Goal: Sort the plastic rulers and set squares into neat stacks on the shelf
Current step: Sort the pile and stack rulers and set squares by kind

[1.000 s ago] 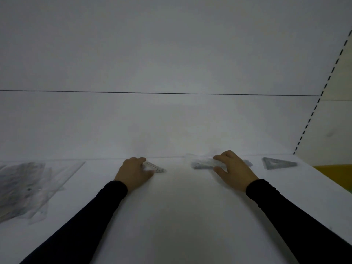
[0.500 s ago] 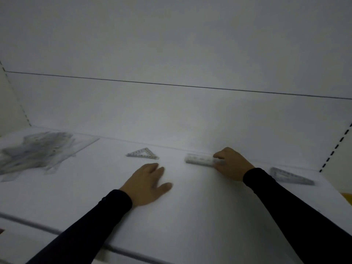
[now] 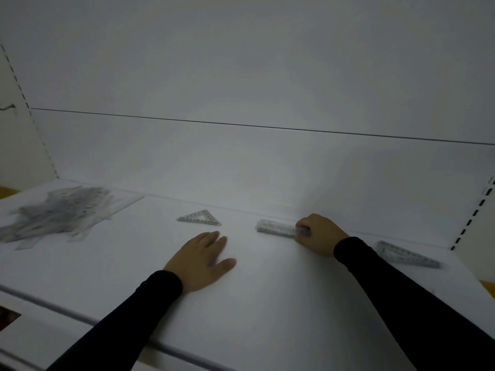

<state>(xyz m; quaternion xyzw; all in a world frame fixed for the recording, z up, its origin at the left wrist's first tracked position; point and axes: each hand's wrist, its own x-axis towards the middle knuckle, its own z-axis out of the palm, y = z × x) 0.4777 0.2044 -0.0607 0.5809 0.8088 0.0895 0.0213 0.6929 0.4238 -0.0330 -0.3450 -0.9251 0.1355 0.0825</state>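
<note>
A loose heap of clear plastic rulers and set squares (image 3: 59, 212) lies at the far left of the white shelf (image 3: 267, 303). A small clear set square (image 3: 200, 218) rests alone near the back, just beyond my left hand (image 3: 201, 261), which lies flat and empty on the shelf with fingers apart. A short stack of clear rulers (image 3: 276, 228) sits right of centre; my right hand (image 3: 320, 234) grips its right end. Another set square (image 3: 404, 254) lies at the far right, partly behind my right sleeve.
The shelf's white back panel (image 3: 241, 162) rises right behind the items. Slotted uprights stand at the left (image 3: 26, 103) and right (image 3: 471, 220) ends. The shelf's front edge (image 3: 80, 319) runs diagonally at the lower left.
My left hand let go of the small set square and pulled back to lie flat in front of it. The view swung left, bringing the heap further in. My right hand stays on the rulers.
</note>
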